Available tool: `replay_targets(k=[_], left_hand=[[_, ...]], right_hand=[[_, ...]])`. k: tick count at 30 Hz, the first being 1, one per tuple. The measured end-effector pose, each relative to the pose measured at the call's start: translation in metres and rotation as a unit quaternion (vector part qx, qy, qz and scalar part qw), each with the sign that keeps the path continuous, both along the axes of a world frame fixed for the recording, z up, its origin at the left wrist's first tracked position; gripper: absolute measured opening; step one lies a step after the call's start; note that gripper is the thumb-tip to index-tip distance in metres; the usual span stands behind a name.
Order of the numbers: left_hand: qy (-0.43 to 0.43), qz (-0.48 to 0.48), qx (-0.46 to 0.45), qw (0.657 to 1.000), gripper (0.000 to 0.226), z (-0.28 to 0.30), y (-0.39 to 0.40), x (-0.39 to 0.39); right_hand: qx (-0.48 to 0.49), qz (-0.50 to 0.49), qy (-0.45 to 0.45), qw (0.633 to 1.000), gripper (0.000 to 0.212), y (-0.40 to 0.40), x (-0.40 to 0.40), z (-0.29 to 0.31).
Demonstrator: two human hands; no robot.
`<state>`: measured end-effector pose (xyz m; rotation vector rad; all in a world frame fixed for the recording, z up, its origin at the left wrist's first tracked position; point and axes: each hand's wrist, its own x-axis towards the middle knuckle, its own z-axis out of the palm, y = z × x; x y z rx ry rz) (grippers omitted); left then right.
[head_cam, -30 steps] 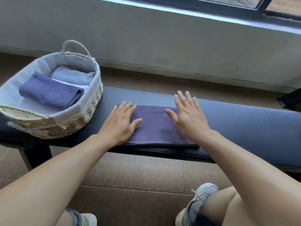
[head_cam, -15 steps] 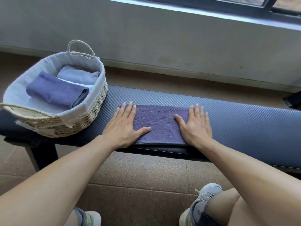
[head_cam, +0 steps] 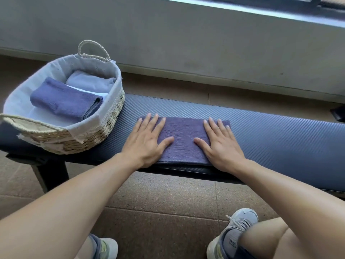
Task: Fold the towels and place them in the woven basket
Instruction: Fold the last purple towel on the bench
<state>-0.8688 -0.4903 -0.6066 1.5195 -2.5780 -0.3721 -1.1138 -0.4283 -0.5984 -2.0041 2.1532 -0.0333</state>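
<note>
— Towel, purple, folded to a flat rectangle, lying on the padded bench near its front edge, to the right of the woven basket.

— And the hands?

— Both flat on it, palms down. Left hand pressing the towel's left end, fingers straight and slightly spread, thumb pointing inward across the cloth. Right hand pressing the right end the same way, fingers straight, thumb angled toward the other thumb. Nothing pinched or gripped by either; a bare strip of towel showing between the two thumbs.

— Basket contents?

— Lined with pale cloth. Dark blue folded towel lying across the middle, a lighter blue folded towel behind it toward the far handle, touching or overlapping; hard to tell which. Something white under the two, only an edge visible.

— Basket placement?

— Standing on the left end of the bench, just beside the purple towel but apart from it.

— Anything else around?

— Tiled floor below, grey sneakers at the bottom edge, a bare knee at lower right, grey wall beyond the bench under a window ledge.
</note>
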Motion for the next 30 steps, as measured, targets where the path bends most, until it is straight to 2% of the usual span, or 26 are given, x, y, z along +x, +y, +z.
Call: replay_targets(k=[2, 4, 7, 10, 12, 16, 19, 21, 24, 26, 28, 30], left_hand=[[-0.03, 0.003, 0.004, 1.0, 0.084, -0.007, 0.0, 0.003], [-0.032, 0.002, -0.001, 0.999, 0.086, -0.008, -0.001, 0.003], [-0.036, -0.001, 0.002, 0.999, 0.085, -0.007, -0.001, 0.003], [-0.047, 0.001, 0.009, 0.999, 0.086, -0.006, -0.001, 0.003], [-0.058, -0.002, 0.008, 0.998, 0.087, -0.006, -0.001, 0.001], [-0.069, -0.004, 0.01, 0.998, 0.089, -0.006, -0.001, 0.001], [-0.071, -0.002, 0.019, 0.997, 0.089, -0.003, -0.001, 0.001], [-0.067, -0.002, 0.026, 0.997, 0.089, -0.002, -0.001, 0.001], [-0.062, -0.002, 0.029, 0.998, 0.089, -0.002, -0.001, 0.002], [-0.061, -0.001, 0.03, 0.998, 0.089, -0.002, -0.001, 0.001], [-0.057, 0.002, 0.033, 0.998, 0.089, -0.002, 0.0, 0.0], [-0.052, 0.008, 0.037, 0.998, 0.089, -0.001, 0.001, -0.002]], right_hand=[[0.015, 0.002, -0.022, 1.0, 0.082, 0.0, -0.004, -0.002], [-0.026, -0.015, -0.077, 0.997, 0.076, -0.003, -0.006, 0.004], [-0.098, -0.151, -0.106, 0.978, 0.067, -0.012, -0.023, 0.023], [0.019, -0.263, -0.071, 0.962, 0.073, -0.02, -0.056, 0.038], [0.071, -0.259, -0.087, 0.959, 0.068, -0.018, -0.064, 0.042], [0.103, -0.24, -0.126, 0.957, 0.06, -0.014, -0.055, 0.047], [0.109, -0.235, -0.164, 0.952, 0.052, -0.013, -0.051, 0.051], [0.087, -0.244, -0.228, 0.939, 0.046, -0.011, -0.051, 0.053], [0.071, -0.242, -0.39, 0.886, 0.03, -0.01, -0.047, 0.06], [0.095, -0.248, -0.503, 0.823, 0.014, -0.011, -0.047, 0.064], [0.103, -0.261, -0.59, 0.757, 0.023, -0.009, -0.045, 0.072], [0.087, -0.249, -0.635, 0.726, 0.025, -0.008, -0.043, 0.08]])
